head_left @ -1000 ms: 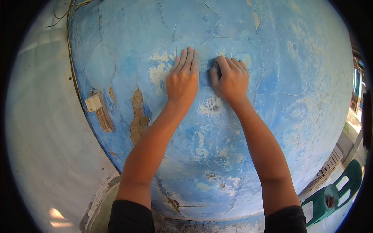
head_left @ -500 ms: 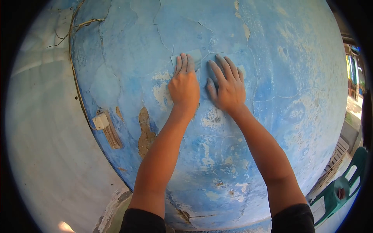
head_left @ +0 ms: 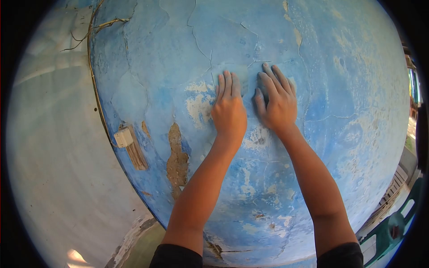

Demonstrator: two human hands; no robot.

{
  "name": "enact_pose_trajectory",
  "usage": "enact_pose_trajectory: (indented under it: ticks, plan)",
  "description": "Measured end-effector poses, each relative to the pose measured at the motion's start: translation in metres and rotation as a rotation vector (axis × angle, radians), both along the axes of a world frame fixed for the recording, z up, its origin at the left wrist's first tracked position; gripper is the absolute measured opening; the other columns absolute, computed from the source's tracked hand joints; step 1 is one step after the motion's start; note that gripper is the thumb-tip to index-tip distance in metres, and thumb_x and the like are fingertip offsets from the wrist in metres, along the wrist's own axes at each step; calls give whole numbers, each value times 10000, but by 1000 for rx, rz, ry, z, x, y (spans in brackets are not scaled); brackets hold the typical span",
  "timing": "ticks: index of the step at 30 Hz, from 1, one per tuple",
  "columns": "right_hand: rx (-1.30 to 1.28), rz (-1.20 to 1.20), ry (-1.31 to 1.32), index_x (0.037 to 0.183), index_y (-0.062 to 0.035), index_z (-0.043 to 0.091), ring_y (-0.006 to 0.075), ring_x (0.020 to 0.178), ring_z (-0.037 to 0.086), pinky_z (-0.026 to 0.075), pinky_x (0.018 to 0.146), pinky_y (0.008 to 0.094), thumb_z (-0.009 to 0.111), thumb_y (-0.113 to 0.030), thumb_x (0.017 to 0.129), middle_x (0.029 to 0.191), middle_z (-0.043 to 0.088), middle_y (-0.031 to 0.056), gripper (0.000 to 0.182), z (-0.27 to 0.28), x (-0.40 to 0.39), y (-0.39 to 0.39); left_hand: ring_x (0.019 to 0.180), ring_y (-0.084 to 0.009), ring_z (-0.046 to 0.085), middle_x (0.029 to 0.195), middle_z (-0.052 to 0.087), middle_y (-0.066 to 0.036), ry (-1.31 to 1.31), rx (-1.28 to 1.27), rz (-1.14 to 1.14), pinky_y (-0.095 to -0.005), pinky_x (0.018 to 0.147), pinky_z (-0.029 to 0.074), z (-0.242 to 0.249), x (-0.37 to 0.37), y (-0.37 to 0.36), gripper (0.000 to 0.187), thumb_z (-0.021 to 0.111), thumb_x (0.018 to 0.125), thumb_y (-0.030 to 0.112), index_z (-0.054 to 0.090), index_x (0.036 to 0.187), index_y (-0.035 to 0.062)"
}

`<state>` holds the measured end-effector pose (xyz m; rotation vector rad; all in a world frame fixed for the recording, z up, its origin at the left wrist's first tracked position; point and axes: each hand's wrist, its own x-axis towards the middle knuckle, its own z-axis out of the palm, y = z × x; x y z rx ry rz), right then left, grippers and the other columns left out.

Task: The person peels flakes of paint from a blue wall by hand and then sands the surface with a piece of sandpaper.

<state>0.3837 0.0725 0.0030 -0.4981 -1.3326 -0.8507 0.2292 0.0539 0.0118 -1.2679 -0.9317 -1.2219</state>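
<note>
My left hand [head_left: 229,107] presses a thin, pale blue-grey sheet of sandpaper [head_left: 242,79] against a worn blue wall [head_left: 250,27]. Its fingers lie straight and close together over the sheet, and the thumb is hidden. Part of the sheet shows to the right of the fingertips, almost the same colour as the paint. Just to the right, my right hand [head_left: 278,103] rests on the wall, fingers stretched out and thumb apart, with nothing held. Grey dust coats its fingers and thumb. Cracks and whitish bare patches surround both hands.
A small white electrical box [head_left: 123,137] sits on a wooden block at the left. Below my left hand, a brown patch of broken plaster [head_left: 177,158] shows. Along the wall's left edge runs a cable [head_left: 92,76]. A green plastic chair [head_left: 393,230] stands at the lower right.
My left hand and the sandpaper have slid slightly down and right along the wall. The right hand stays beside it, with little movement. The whole view has shifted a little left.
</note>
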Motion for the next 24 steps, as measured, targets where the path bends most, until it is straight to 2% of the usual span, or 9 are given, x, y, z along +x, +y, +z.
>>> enact_pose_trajectory:
  ticks: [3, 6, 9, 12, 15, 16, 19, 22, 24]
  plan:
    - [23, 10, 0, 1331, -35, 683, 373, 1482, 557, 457, 1180, 513, 752, -164, 877, 1534, 656, 147, 477, 1, -2, 2, 1496, -363, 551, 1588, 594, -203, 100, -55, -1, -444, 1149, 556, -39, -13, -4, 538, 610, 954, -84, 629, 1486, -9]
    - [58, -13, 20, 1321, -31, 687, 374, 1473, 567, 465, 1169, 503, 751, -164, 875, 1525, 665, 150, 469, 8, 2, 2, 1477, -361, 573, 1549, 633, -196, 178, -36, 22, -431, 1083, 597, 14, -20, -14, 513, 598, 959, -78, 651, 1464, -3]
    - [40, -18, 0, 1319, -30, 688, 377, 1469, 571, 472, 1160, 499, 747, -166, 875, 1531, 661, 153, 467, 1, -1, 2, 1465, -353, 588, 1555, 632, -179, 77, 18, 22, -424, 1068, 606, 40, -10, -9, 523, 594, 959, -77, 654, 1470, 15]
    - [32, -32, 0, 1322, -32, 688, 381, 1469, 570, 474, 1158, 500, 746, -164, 870, 1539, 657, 154, 475, 0, 0, 4, 1463, -338, 592, 1560, 632, -161, 94, -25, -8, -422, 1071, 607, -4, -4, -7, 524, 596, 953, -83, 663, 1462, 23]
    - [30, -26, -2, 1326, -38, 688, 383, 1470, 569, 474, 1159, 501, 750, -155, 857, 1542, 655, 152, 488, -5, -2, 4, 1482, -328, 573, 1559, 630, -166, 281, -41, -3, -424, 1092, 596, 7, -36, -6, 529, 594, 946, -95, 664, 1458, 17]
    - [40, -18, -2, 1328, -42, 688, 384, 1470, 568, 475, 1160, 500, 754, -149, 850, 1543, 654, 151, 494, 2, -1, 5, 1479, -319, 578, 1559, 629, -171, 240, 2, 73, -422, 1086, 602, 28, -44, -11, 528, 595, 941, -107, 666, 1451, 10]
    - [36, -27, -15, 1324, -47, 688, 385, 1469, 569, 478, 1158, 499, 756, -147, 854, 1541, 657, 147, 486, 2, 1, 4, 1453, -320, 604, 1559, 628, -176, 109, 4, 40, -417, 1047, 624, 45, -35, -12, 539, 599, 936, -114, 663, 1457, 10]
    - [35, -19, -4, 1313, -50, 690, 387, 1465, 572, 483, 1152, 498, 751, -148, 864, 1536, 661, 146, 464, 1, -1, 4, 1460, -326, 591, 1556, 627, -181, 160, -3, 24, -412, 1057, 615, 5, -28, -4, 533, 606, 929, -111, 666, 1446, 1]
    - [29, -20, 6, 1307, -48, 690, 387, 1464, 573, 486, 1149, 496, 751, -147, 862, 1535, 662, 145, 460, -2, -3, 2, 1480, -334, 566, 1545, 634, -186, 239, -105, -2, -420, 1093, 593, 8, -33, -12, 517, 600, 938, -103, 664, 1441, -5]
